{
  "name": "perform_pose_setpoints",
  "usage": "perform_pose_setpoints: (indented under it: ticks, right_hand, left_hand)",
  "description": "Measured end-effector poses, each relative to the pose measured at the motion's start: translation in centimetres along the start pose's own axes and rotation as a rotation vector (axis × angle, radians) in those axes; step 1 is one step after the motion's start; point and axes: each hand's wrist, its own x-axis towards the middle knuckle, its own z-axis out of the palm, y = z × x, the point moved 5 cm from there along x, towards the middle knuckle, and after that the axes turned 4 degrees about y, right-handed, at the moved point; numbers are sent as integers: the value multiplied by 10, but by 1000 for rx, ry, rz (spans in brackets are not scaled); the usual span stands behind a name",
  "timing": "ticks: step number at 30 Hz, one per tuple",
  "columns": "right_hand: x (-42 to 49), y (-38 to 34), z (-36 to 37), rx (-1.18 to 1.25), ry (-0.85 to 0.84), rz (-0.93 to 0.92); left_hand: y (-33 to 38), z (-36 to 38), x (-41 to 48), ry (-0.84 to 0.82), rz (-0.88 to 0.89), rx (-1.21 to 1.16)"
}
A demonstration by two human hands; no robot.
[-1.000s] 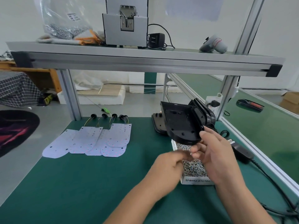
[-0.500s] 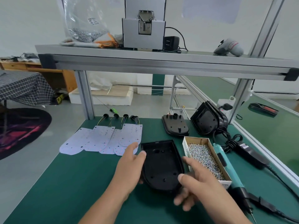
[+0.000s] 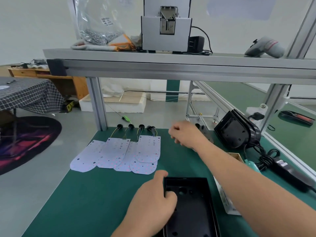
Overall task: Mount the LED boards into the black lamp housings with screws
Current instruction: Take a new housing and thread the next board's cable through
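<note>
The open black housing (image 3: 191, 211) lies cavity-up on the green bench (image 3: 85, 202), close to the person, near the front edge. The left hand (image 3: 152, 207) pins it there, its grip closed over the far left corner with the thumb outside the rim and the fingers curled inside. The LED boards (image 3: 119, 153) lie fanned and overlapping just beyond it to the left, their wires (image 3: 140, 134) running back to black grommets. The right hand (image 3: 186, 135) hovers above the bench beside the boards' right edge; it is blurred, fingers bent downward, and I cannot tell whether its grip holds anything. The step in hand looks like fetching a board. It would go best by lifting the top, rightmost one by its edge so the overlapped ones stay put, keeping its wires untangled, then lining up the holes with those in the housing floor. The screw box (image 3: 227, 204) is largely hidden under the right forearm, with a teal screwdriver (image 3: 252, 165) and a black power adapter (image 3: 289, 171) beyond it. More housings (image 3: 236, 132) lean stacked at the rear right, clear of the reach.
</note>
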Motion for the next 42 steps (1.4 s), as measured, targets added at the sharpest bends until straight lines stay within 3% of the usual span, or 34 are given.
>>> perform_pose_setpoints:
  ticks: [7,16,18,23,32,36,42]
  right_hand:
    - [104,-23,64,-252,116,-91]
    - [139,-14,93,-518,-8,-19]
    - [140,-8,89,-385,-25,35]
    - [135,12,66,207,47,178]
    - [75,-2,1,872,259,-1]
    - [44,-16,-35,938,291,-100]
    - [-27,-35,-81,719,335,-337]
  left_hand:
    - [-5,2,8,75,-43,21]
    - [-19,0,19,216,-93,-52]
    - [-21,-2,19,230,-97,-73]
    - [-19,-6,16,250,-114,-114]
    - [-27,-8,14,288,-97,-337]
    - [-33,-12,16,354,-53,-333]
    - [-33,-14,18,405,-54,-278]
